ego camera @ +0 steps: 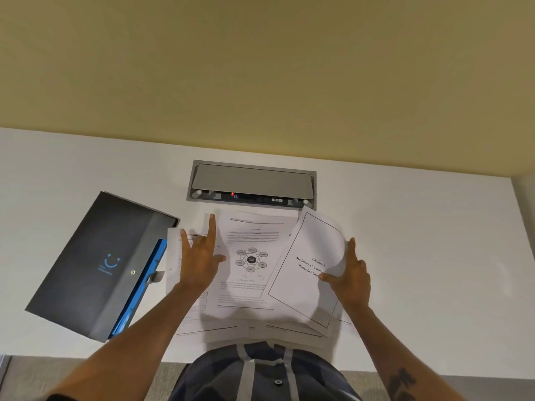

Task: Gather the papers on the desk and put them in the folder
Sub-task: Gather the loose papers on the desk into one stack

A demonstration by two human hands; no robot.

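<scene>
Several printed white papers (249, 273) lie fanned out and overlapping on the white desk (434, 256) in front of me. My left hand (199, 261) presses flat on the left sheets, fingers spread. My right hand (348, 277) grips the right edge of a title page (307, 264) headed "Chapter 3"; that sheet is lifted and curled. A dark grey folder (95, 264) with a blue inner pocket and a snap flap lies closed and slanted at the left, its right edge touching the leftmost paper.
A grey cable hatch (252, 180) is set into the desk just behind the papers. A beige wall rises beyond the desk's far edge. My torso in a plaid shirt (260, 374) meets the near edge.
</scene>
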